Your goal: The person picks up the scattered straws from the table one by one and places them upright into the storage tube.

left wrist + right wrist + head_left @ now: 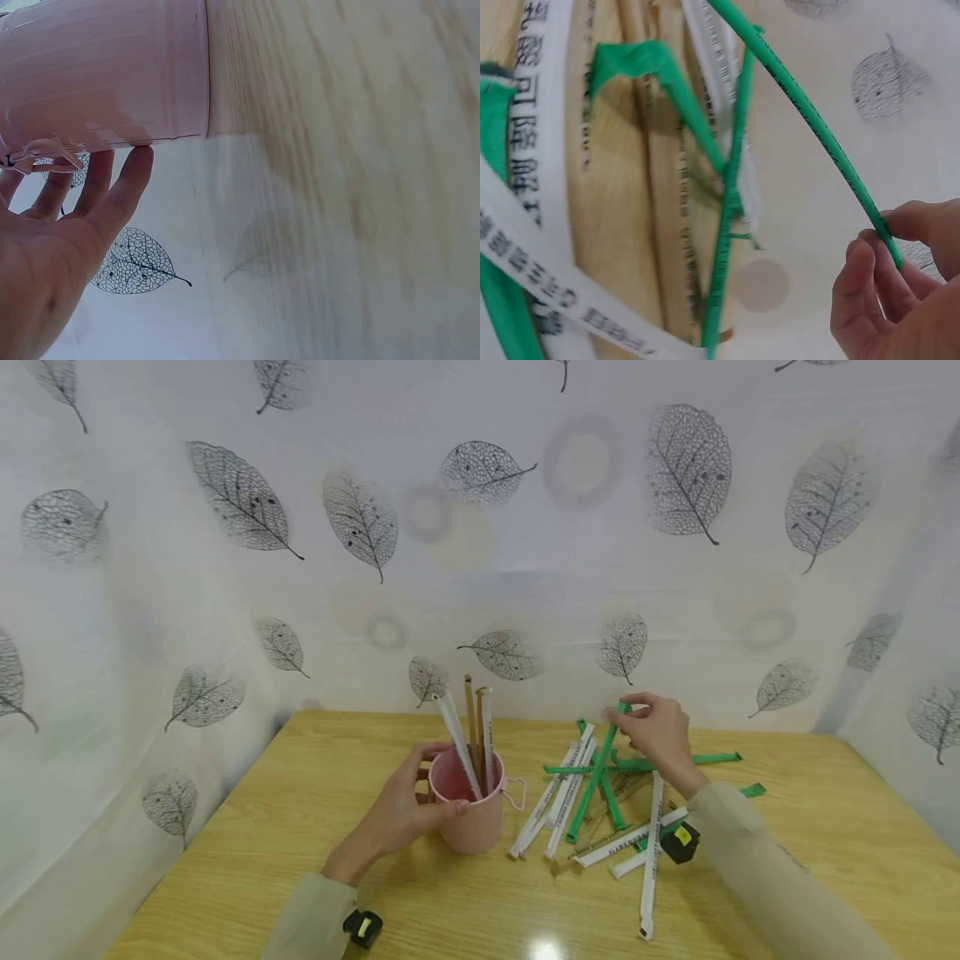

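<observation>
While the left hand point(397, 810) grips the cup point(472, 828), the right hand point(663, 733) pinches a green straw point(597, 774) on its handle side; I'd lift gently

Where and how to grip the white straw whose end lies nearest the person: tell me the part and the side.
Best pinch the white straw across its narrow width at its near end, coming down from the person's side. It is long and thin; that end reaches out onto bare table, while its far part crosses other straws.
</observation>
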Available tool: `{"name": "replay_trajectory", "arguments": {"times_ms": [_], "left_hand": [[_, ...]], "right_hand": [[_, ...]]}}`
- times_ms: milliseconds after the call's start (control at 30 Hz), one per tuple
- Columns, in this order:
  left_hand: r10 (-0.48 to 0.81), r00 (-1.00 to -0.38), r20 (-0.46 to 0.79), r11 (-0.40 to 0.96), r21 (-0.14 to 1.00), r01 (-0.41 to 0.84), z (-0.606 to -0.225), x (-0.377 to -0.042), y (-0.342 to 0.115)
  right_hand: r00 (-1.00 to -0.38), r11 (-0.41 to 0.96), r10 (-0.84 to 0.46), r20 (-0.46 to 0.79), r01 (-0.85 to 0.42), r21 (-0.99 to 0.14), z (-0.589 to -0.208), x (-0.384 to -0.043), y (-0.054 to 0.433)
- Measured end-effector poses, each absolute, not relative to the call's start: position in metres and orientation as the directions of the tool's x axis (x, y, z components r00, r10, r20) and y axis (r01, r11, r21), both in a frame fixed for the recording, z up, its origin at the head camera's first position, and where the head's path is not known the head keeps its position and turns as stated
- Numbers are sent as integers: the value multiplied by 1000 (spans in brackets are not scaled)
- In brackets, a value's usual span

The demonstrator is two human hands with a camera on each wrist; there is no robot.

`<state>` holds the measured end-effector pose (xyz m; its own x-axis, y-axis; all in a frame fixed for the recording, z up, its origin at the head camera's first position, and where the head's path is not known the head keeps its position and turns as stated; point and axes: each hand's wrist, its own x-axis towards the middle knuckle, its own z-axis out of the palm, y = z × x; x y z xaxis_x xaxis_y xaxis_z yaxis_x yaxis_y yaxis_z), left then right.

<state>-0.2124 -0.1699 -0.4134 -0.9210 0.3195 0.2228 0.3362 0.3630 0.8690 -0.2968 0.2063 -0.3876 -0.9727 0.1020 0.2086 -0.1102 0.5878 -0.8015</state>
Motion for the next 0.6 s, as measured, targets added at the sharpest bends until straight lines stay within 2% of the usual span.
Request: {"name": "replay_trajectory", "arguments": {"times_ms": [267,600], "left_hand": [[314,-925,215,366,872,327,-413,-212,-170],[321,-921,220,370,866,335,-415,-212,-171]], "right_hand": [[-946,465,-29,323,-299,-834,-356,-272,192],[-848,373,-98,521,-517,-770,-341,-246,174]]}}
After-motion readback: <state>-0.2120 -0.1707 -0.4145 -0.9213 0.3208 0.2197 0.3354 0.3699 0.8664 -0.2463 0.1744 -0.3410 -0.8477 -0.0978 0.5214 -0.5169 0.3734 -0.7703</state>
